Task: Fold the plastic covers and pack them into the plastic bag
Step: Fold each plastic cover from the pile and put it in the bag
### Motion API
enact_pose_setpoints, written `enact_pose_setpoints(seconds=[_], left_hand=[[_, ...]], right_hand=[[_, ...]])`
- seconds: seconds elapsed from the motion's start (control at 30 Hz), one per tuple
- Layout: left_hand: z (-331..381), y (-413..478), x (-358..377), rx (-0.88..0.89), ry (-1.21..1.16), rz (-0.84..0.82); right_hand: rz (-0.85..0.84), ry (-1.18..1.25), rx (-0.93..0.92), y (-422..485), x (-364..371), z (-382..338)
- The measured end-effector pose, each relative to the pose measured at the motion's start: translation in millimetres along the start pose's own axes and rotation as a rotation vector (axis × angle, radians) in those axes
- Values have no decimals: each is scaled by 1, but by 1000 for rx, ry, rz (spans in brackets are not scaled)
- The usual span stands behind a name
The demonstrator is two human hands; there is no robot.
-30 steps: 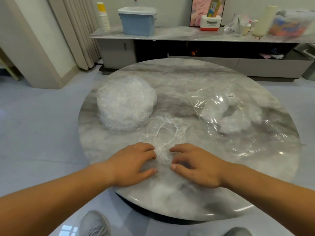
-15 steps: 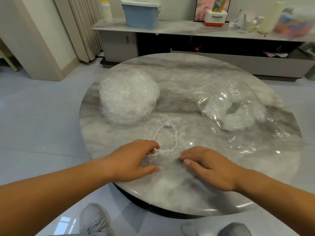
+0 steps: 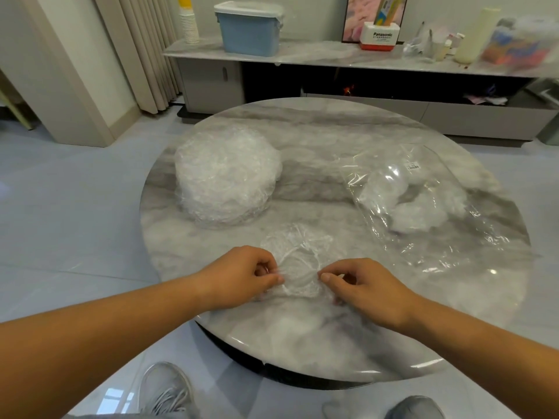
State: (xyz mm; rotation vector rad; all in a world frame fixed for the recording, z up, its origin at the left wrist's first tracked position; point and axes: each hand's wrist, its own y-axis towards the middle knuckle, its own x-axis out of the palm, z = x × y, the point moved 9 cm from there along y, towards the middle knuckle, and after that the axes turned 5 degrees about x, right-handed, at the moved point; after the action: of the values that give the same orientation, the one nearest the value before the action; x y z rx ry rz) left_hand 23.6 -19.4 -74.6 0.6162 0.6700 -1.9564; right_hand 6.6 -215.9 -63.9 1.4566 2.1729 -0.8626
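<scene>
A single clear plastic cover (image 3: 298, 258) with a white elastic rim lies crumpled on the round marble table (image 3: 332, 134) near its front edge. My left hand (image 3: 242, 276) pinches the cover's near left edge between thumb and curled fingers. My right hand (image 3: 366, 285) pinches its near right edge the same way. A tall round stack of plastic covers (image 3: 227, 182) stands at the left of the table. To the right lies a clear plastic bag (image 3: 423, 204) with a small barcode label, holding a few white folded covers.
Behind the table runs a low marble-topped cabinet (image 3: 302, 55) with a blue lidded bin (image 3: 249, 28), stacked paper cups (image 3: 188, 22), a Panasonic box (image 3: 379, 37) and other clutter. Curtains (image 3: 145, 49) hang at the far left. My shoes (image 3: 166, 391) show on the tiled floor below.
Both hands went from lying flat on the cover to pinching its near edge, fingers now curled. The cover has been gathered and bunched between them. The camera moved slightly.
</scene>
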Motion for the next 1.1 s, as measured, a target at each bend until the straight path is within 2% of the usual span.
enact_pose_setpoints(seconds=[0.17,0.3,0.5,0.63,0.8,0.97,1.1], left_hand=[[-11,6,-4,-115,-4,75],[-13,6,-4,-139,70,117],[0,3,-2,-86,362,135],[9,3,-3,-62,295,163],[12,5,-7,-98,150,201],[26,1,-17,-33,228,262],[35,-1,6,31,273,159]], right_hand=[[97,-185,0,10,3,-2],[116,-310,-14,13,5,0],[178,-467,-51,7,3,-5],[209,-459,-104,4,1,-9],[171,-431,-209,3,7,-16],[148,-424,-237,4,10,-15],[174,-408,-217,7,6,-18]])
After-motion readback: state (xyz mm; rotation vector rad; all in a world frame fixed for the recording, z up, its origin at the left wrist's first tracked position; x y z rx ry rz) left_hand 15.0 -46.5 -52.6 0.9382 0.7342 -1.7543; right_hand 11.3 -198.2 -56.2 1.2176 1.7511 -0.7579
